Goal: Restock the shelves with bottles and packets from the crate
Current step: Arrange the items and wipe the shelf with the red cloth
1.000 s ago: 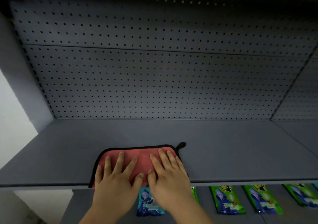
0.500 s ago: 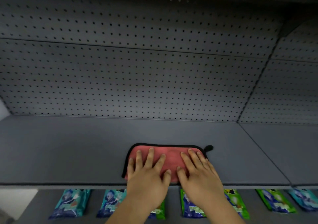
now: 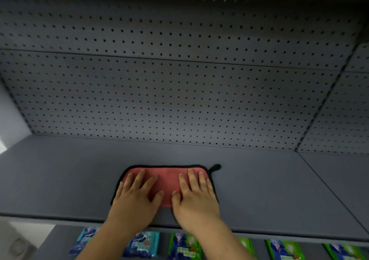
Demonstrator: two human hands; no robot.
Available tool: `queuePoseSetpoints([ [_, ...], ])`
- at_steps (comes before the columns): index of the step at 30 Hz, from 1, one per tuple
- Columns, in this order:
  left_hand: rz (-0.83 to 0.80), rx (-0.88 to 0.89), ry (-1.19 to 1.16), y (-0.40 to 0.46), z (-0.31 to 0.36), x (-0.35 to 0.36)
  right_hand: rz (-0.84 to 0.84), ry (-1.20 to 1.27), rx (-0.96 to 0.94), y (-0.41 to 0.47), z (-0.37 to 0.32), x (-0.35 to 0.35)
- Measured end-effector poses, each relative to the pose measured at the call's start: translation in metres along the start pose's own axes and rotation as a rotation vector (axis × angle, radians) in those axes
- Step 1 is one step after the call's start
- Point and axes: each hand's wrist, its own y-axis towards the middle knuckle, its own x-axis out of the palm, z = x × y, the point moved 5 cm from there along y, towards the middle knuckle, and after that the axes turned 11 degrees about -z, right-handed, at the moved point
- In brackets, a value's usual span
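Cloth first: a pink rectangular microfibre cloth with black edging (image 3: 166,182) lies flat near the front lip of the grey metal shelf (image 3: 60,180), at about six o'clock in my head view. My left hand (image 3: 135,197) presses its left half and my right hand (image 3: 194,197) its right half, fingers straight and spread, palms down, gripping nothing. I judge I hold it flat like this so both palms bear on the board and wipe it before stock goes on.

The cloth's black hanging loop (image 3: 215,167) sticks out at its far right corner, toward one o'clock. Behind it, at twelve o'clock, rises the grey perforated back panel (image 3: 179,100).

Glossy blue and green snack packets (image 3: 183,247) lie in a row on the lower shelf at six o'clock. No bottles or crate are in sight.
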Motion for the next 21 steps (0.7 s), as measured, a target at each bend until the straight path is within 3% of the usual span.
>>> queuePoseSetpoints([
  [10,-0.073,-0.090,0.023,0.067,-0.018,-0.019,-0.058,-0.007,-0.068,0.073,-0.012,-0.015],
  [21,-0.148,0.122,0.079,0.109,0.128,-0.003,-0.037,-0.012,0.137,0.063,0.134,-0.055],
])
